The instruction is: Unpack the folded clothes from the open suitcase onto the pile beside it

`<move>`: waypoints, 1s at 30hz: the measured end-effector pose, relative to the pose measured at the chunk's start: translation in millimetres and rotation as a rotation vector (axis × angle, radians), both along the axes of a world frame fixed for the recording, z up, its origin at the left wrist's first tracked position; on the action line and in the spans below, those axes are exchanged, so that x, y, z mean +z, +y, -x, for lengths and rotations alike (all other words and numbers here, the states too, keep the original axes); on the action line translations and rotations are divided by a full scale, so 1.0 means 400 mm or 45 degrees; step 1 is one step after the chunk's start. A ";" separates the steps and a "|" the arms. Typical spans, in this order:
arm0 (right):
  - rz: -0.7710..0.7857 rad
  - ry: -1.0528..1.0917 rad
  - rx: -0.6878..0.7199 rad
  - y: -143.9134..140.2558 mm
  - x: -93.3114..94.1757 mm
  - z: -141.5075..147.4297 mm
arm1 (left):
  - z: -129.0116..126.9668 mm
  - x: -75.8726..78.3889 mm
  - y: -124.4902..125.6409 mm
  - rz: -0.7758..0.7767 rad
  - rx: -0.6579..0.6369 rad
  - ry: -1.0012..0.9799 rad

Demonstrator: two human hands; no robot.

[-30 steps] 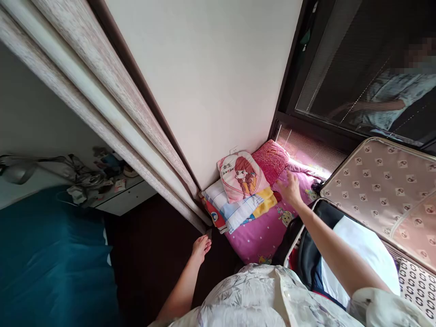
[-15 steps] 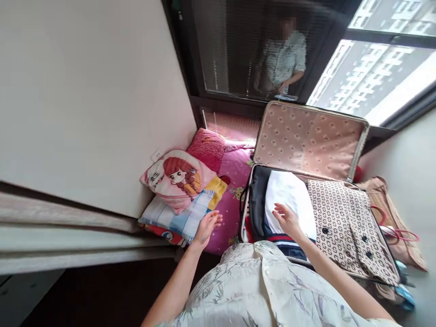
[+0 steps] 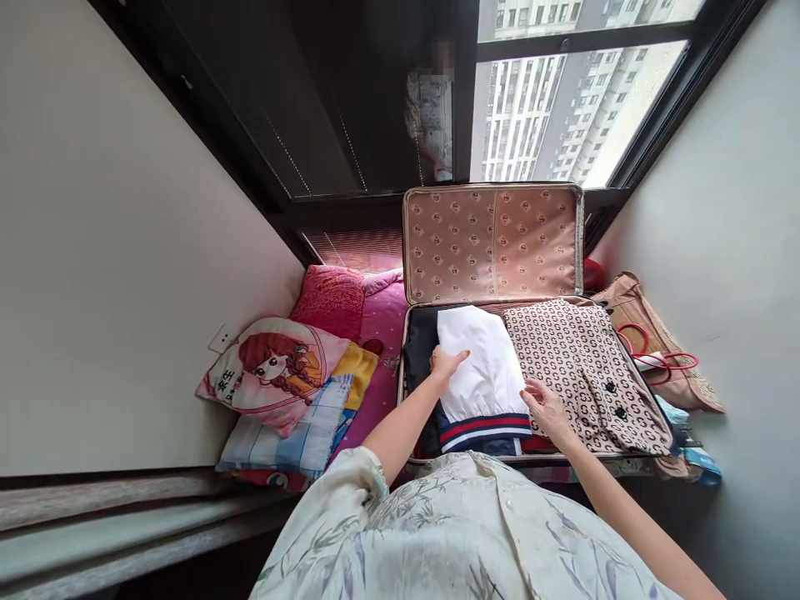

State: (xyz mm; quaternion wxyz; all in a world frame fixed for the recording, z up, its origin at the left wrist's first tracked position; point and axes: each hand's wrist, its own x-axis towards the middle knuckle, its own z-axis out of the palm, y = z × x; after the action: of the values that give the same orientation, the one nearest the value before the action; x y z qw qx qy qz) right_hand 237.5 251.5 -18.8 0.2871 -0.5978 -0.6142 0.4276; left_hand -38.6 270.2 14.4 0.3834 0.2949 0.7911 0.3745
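A folded white garment (image 3: 481,358) with a navy, red and white striped band lies in an open suitcase (image 3: 406,200). My left hand (image 3: 447,365) rests at its left side, thumb stretched over the white cloth, the other fingers partly hidden along the edge. At the garment's lower right edge is my right hand (image 3: 547,408), fingers apart and slightly bent, fingertips touching or close to the cloth. Black clothing (image 3: 422,346) lies left of the white garment. To its right is a folded beige garment (image 3: 562,358) with a dark repeating pattern and dark buttons.
Left of the suitcase lie a pillow with a cartoon girl (image 3: 275,367), a blue-white checked cloth (image 3: 287,433) and a red cushion (image 3: 331,296). A tan bag (image 3: 631,304) with red handles stands at the right wall. Behind the raised lid is a window (image 3: 531,117).
My view has turned to the right. My left hand has moved from beside the suitcase onto the white garment's left side; my right hand has gone from above it to its right edge.
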 end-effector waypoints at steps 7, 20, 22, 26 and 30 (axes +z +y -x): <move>0.050 0.067 0.090 0.070 -0.025 -0.004 | -0.094 0.005 0.049 0.218 -0.190 0.680; 0.177 0.041 0.044 0.159 -0.032 0.070 | -0.074 0.023 0.064 -0.092 -0.070 -0.045; 0.120 0.128 0.040 0.170 -0.008 0.076 | -0.108 0.047 0.031 -0.247 -0.240 -0.218; 0.223 0.544 0.276 0.165 0.083 0.048 | -0.162 0.121 -0.058 -0.522 -0.534 -0.643; 0.455 0.735 0.474 0.109 0.185 0.022 | -0.171 0.228 -0.127 -0.691 -0.610 -0.912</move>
State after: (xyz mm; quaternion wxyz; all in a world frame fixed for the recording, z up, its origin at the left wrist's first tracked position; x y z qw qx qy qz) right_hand 228.9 295.0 55.1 0.2569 -0.3719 -0.5218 0.7234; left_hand 30.0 219.5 105.5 0.6153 0.4101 0.3941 0.5457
